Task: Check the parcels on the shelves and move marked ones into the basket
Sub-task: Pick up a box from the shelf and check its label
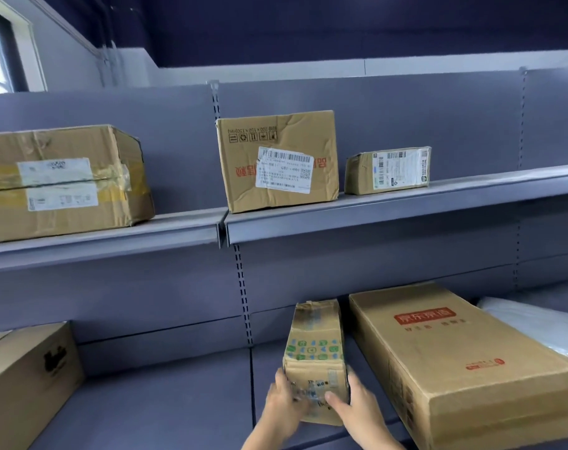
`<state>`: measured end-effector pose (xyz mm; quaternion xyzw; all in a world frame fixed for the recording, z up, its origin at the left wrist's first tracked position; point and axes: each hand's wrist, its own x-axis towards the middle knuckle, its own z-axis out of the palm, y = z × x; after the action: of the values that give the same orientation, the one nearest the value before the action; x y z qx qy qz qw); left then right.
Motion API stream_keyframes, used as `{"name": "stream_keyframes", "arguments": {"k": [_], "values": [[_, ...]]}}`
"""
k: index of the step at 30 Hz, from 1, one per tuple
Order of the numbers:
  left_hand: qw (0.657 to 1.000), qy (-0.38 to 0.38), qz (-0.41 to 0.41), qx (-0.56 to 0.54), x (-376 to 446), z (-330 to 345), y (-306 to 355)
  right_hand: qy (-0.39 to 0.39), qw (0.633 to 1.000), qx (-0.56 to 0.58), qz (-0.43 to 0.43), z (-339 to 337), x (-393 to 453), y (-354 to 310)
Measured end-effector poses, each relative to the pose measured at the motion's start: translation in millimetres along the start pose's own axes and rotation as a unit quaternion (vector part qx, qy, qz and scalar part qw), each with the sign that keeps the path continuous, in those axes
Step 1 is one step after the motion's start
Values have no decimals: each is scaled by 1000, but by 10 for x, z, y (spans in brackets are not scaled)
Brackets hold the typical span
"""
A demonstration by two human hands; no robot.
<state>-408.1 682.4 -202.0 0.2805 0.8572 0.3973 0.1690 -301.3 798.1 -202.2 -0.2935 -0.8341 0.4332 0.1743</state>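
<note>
Both hands, left hand (284,404) and right hand (357,407), clamped on the narrow parcel (315,355) near the lower shelf (166,407) front edge. Bare shelf leftward, long carton (451,362) close on the right. Near-face label blurred, wrists cut off below.

Narrow taped cardboard parcel (315,358), green-printed, lengthwise on lower shelf (166,401)

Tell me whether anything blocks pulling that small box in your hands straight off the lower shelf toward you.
Nothing visible does. Both the left hand and right hand already grip the small box at its near end. The long flat box lies beside it on the right, not in front. The basket is out of view.
</note>
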Motion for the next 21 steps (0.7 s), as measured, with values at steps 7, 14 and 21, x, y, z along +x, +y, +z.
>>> {"name": "stream_keyframes", "arguments": {"k": [7,14,21], "values": [[988,48,62,-136,-289,-125,17,41,997,55,-43,58,-262,-115],[951,141,161,-222,-944,-599,161,91,970,174,-143,46,-817,-694],[921,120,198,-313,-1521,-1352,207,0,924,309,-227,160,-1135,-1367]]}}
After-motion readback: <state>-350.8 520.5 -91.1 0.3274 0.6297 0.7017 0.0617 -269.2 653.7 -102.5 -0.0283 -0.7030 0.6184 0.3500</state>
